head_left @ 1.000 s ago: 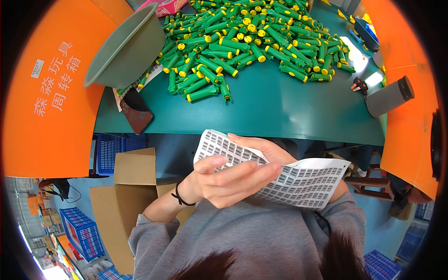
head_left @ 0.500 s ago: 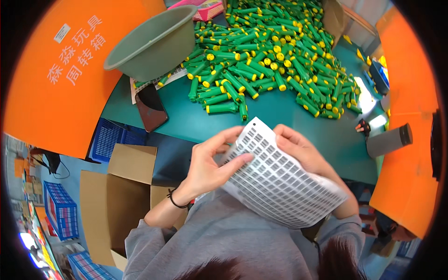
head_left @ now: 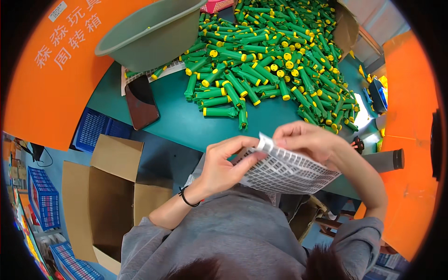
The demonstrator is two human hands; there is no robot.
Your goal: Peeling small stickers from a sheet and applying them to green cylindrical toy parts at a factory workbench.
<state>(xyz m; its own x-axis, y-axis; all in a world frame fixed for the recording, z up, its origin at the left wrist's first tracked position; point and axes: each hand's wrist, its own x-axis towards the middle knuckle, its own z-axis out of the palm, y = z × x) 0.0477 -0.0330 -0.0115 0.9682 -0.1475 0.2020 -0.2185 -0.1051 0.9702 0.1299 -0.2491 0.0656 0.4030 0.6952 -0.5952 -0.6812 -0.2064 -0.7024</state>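
Note:
A white sheet (head_left: 289,175) printed with rows of small dark rectangles, like a sheet of stickers, is held up before my chest. My left hand (head_left: 225,163) pinches its left edge between thumb and fingers. At the top edge, my right hand (head_left: 308,139) is closed on the sheet beside a curled, raised corner; its fingertips are partly hidden. Beyond both hands, a big heap of green tubes (head_left: 254,48) with yellow ends lies on the green table (head_left: 172,126).
A grey-green tub (head_left: 154,44) and a dark phone (head_left: 141,105) are at the table's left, with another printed sheet (head_left: 173,68) under the tub. An open cardboard box (head_left: 112,205) stands at my lower left. A grey bottle (head_left: 380,161) lies at the right, beside an orange panel (head_left: 410,196).
The sheet has tilted flatter and its top corner has curled up. My right hand has turned, with its elbow swung outward; my left hand keeps its pinch. The view has shifted slightly.

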